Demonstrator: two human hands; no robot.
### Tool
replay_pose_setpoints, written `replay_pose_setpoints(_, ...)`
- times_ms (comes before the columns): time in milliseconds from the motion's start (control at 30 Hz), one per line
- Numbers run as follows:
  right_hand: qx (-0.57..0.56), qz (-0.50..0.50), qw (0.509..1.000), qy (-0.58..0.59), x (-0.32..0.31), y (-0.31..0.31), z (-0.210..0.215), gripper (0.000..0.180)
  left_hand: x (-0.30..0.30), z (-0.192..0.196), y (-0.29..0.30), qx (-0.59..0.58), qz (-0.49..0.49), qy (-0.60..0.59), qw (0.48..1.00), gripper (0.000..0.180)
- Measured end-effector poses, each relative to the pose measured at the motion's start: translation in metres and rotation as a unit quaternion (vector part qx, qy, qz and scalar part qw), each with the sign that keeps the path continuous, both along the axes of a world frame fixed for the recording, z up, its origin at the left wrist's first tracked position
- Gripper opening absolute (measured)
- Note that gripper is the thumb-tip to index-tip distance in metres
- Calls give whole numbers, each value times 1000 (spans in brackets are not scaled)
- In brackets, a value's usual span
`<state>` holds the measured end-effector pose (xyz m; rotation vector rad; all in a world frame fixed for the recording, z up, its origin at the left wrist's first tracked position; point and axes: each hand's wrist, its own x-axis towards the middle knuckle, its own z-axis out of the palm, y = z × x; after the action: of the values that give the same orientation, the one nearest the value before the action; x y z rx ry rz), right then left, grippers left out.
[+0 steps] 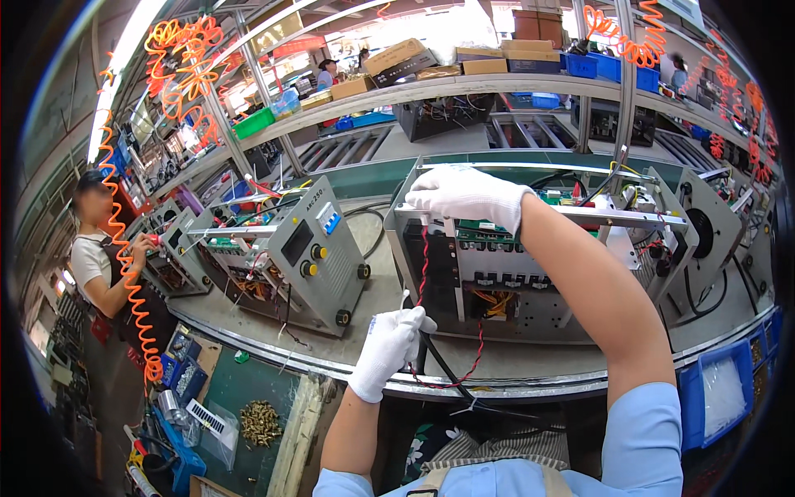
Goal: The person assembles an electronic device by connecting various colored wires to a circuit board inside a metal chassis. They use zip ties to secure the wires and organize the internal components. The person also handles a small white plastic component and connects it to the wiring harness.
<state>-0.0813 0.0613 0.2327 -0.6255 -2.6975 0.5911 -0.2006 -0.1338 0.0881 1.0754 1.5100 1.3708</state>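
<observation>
An open welding machine chassis (530, 319) stands before me, its circuit boards and wiring exposed. My right hand (472, 195), in a white glove, is closed at the chassis's upper left, over the top rail (580, 214). What its fingers hold is hidden. Right below them hangs a red-and-black twisted wire (426, 257). Lower down, my gloved left hand (389, 348) grips this wire in front of the chassis. A thin white strip (405, 300) sticks up from the left fingers. Below the left hand the wire loops right and rises toward the chassis.
Another grey welding machine (302, 248) with yellow knobs stands left on the conveyor. A co-worker (103, 257) works at a further unit. Brass fittings (260, 422) lie on the green side table (281, 389). A blue bin (720, 393) is at right; orange coiled hoses (124, 248) hang down.
</observation>
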Motion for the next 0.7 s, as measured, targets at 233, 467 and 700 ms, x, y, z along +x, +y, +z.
replay_pose_setpoints(233, 10, -10, 1000, 27, -2, 5, -5, 47, 1, -3, -2, -11, -34, -24, 999, 40)
replay_pose_setpoints(467, -39, 82, 992, 88, 1, 24, -5, 25, 6, 33, 20, 0, 10, 65, 998, 38)
replay_pose_setpoints(700, -1, -157, 935, 318, 98, 81, 22, 21, 19, 50, 32, 247, 160, 274, 915, 37)
